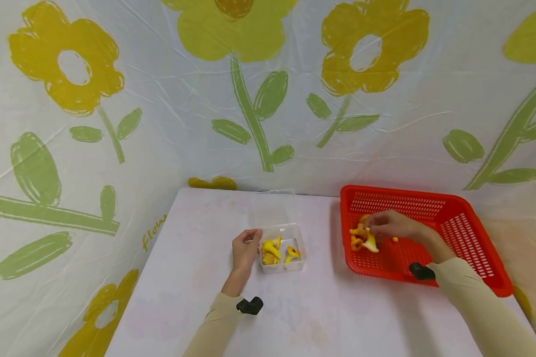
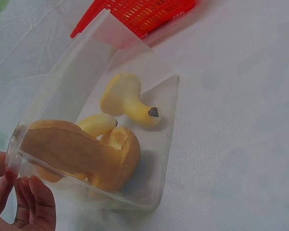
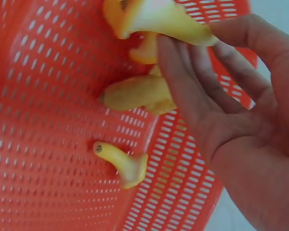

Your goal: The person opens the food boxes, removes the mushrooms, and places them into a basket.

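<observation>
My left hand (image 1: 244, 254) pinches the left rim of a clear plastic box (image 1: 287, 267), whose lid (image 1: 274, 206) lies hinged back behind it. Inside the box are a yellow mushroom (image 2: 127, 98) with a dark stem end and a tan one (image 2: 82, 151), with another yellow mushroom between them. Over the left part of a red basket (image 1: 429, 197), my right hand (image 1: 395, 227) pinches a yellow-and-white mushroom (image 3: 168, 21) by its stem between thumb and fingertips. Below it in the basket lie a tan-yellow mushroom (image 3: 135, 94) and a small yellow one (image 3: 123, 163).
Box and basket stand on a pale table (image 1: 196, 277), with the basket to the right and a strip of tabletop between them. A flower-printed sheet (image 1: 161, 99) hangs behind and at the sides. Each wrist carries a small dark device (image 1: 250, 305).
</observation>
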`<state>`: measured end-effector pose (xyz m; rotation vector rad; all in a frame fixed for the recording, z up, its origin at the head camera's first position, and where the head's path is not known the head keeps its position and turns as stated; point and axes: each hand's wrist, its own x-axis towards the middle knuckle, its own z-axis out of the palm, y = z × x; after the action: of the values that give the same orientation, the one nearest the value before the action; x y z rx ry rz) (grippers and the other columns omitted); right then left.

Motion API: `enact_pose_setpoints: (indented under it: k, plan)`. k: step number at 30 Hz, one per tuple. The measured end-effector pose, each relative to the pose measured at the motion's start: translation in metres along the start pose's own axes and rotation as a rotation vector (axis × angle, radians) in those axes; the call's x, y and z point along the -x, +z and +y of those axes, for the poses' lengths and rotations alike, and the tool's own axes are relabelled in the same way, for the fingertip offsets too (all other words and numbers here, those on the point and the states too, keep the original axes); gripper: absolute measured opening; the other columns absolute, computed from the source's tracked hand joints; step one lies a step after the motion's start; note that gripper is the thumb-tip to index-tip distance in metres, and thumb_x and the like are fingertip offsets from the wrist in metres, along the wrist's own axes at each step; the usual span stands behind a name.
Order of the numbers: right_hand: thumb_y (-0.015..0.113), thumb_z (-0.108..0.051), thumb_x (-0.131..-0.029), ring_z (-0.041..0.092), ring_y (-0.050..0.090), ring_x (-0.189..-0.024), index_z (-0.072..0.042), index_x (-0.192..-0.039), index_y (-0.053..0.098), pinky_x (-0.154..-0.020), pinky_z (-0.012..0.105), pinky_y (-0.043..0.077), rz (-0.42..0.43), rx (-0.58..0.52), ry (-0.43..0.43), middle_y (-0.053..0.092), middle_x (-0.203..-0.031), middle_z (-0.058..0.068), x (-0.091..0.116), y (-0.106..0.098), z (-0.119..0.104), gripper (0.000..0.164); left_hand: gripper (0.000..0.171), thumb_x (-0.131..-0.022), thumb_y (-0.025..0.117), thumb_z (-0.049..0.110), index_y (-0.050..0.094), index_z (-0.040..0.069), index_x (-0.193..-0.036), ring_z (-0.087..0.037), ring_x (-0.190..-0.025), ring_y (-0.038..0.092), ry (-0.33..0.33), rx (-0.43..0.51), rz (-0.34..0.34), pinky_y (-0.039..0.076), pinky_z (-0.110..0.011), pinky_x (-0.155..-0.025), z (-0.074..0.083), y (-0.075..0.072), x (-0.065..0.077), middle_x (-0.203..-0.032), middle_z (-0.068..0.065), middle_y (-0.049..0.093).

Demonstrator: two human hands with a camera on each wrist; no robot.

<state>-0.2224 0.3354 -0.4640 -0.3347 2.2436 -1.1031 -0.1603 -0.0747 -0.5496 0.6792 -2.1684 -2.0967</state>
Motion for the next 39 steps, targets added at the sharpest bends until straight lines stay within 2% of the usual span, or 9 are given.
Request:
enact_pose_setpoints:
  k: [2,6,10,14,17,21,25,32,39]
  plan:
    - [0.064,-0.012,-0.102,0.029,0.064,-0.104,0.010,-0.124,0.061,-0.089,0.049,0.059,-0.056,-0.013,0.027,0.061,-0.124,0.025,-0.003,0.003,0.003,0.032,0.024,-0.099,0.072,0.026,0.074,0.004,-0.108,-0.016,-0.070,0.054,0.009,0.004,-0.003,0.049,-0.019,-0.059,0.000,0.001,0.001,-0.098,-0.008,0.066]
    - [0.066,-0.008,-0.100,0.028,0.064,-0.104,0.009,-0.119,0.063,-0.091,0.046,0.059,-0.149,-0.020,0.073,0.062,-0.120,0.022,-0.007,0.010,0.007,0.026,0.024,-0.098,0.073,0.024,0.075,0.003,-0.108,-0.016,-0.069,0.053,0.022,0.007,-0.009,0.049,-0.020,-0.058,-0.001,0.002,0.002,-0.096,-0.008,0.066]
    - [0.069,-0.010,-0.098,0.024,0.063,-0.100,0.007,-0.116,0.063,-0.086,0.036,0.060,-0.188,0.079,0.012,0.064,-0.113,0.018,-0.009,0.017,0.004,0.025,0.023,-0.098,0.073,0.024,0.075,0.004,-0.107,-0.016,-0.070,0.054,0.020,-0.005,-0.005,0.050,-0.020,-0.058,-0.001,0.003,0.002,-0.095,-0.007,0.066]
    - [0.070,-0.010,-0.097,0.027,0.062,-0.102,0.006,-0.115,0.061,-0.084,0.036,0.060,-0.121,0.161,-0.056,0.061,-0.114,0.021,-0.011,0.023,-0.002,0.026,0.023,-0.098,0.073,0.025,0.075,0.003,-0.106,-0.016,-0.069,0.054,0.025,-0.014,0.009,0.050,-0.020,-0.058,-0.002,0.003,0.002,-0.094,-0.007,0.067]
    - [0.068,-0.008,-0.098,0.030,0.062,-0.103,0.005,-0.116,0.062,-0.085,0.038,0.060,-0.052,0.177,-0.049,0.062,-0.115,0.020,-0.011,0.026,-0.008,0.023,0.024,-0.097,0.074,0.024,0.075,0.002,-0.106,-0.015,-0.068,0.054,0.032,-0.011,0.012,0.050,-0.020,-0.056,-0.003,0.003,0.001,-0.094,-0.007,0.067]
    - [0.064,-0.006,-0.101,0.025,0.060,-0.084,0.005,-0.112,0.064,-0.069,0.035,0.058,0.013,0.193,-0.067,0.065,-0.101,0.016,-0.011,0.028,-0.019,0.016,0.024,-0.097,0.074,0.025,0.075,0.003,-0.105,-0.015,-0.067,0.054,0.030,-0.005,0.009,0.050,-0.020,-0.056,-0.004,0.002,0.000,-0.092,-0.006,0.066]
    - [0.062,-0.007,-0.102,0.028,0.059,-0.080,0.006,-0.111,0.065,-0.061,0.030,0.054,0.087,0.182,-0.103,0.064,-0.097,0.017,-0.010,0.031,-0.032,0.016,0.025,-0.097,0.074,0.027,0.075,0.004,-0.106,-0.015,-0.067,0.054,0.024,-0.012,0.008,0.050,-0.021,-0.057,-0.004,0.001,-0.002,-0.093,-0.006,0.066]
    - [0.064,-0.015,-0.103,0.034,0.061,-0.097,0.004,-0.115,0.064,-0.083,0.039,0.058,0.235,0.106,-0.098,0.066,-0.108,0.019,-0.008,0.037,-0.048,0.023,0.026,-0.098,0.073,0.028,0.075,0.004,-0.107,-0.015,-0.068,0.054,0.024,-0.021,0.009,0.050,-0.020,-0.058,-0.003,0.001,-0.002,-0.094,-0.006,0.066]
    - [0.066,-0.017,-0.101,0.034,0.066,-0.096,0.006,-0.122,0.062,-0.080,0.029,0.060,0.245,0.026,-0.141,0.068,-0.108,0.018,-0.016,0.051,-0.068,0.032,0.024,-0.098,0.073,0.025,0.075,0.003,-0.107,-0.015,-0.067,0.053,0.022,-0.006,0.006,0.049,-0.019,-0.057,0.000,0.002,0.000,-0.095,-0.007,0.067]
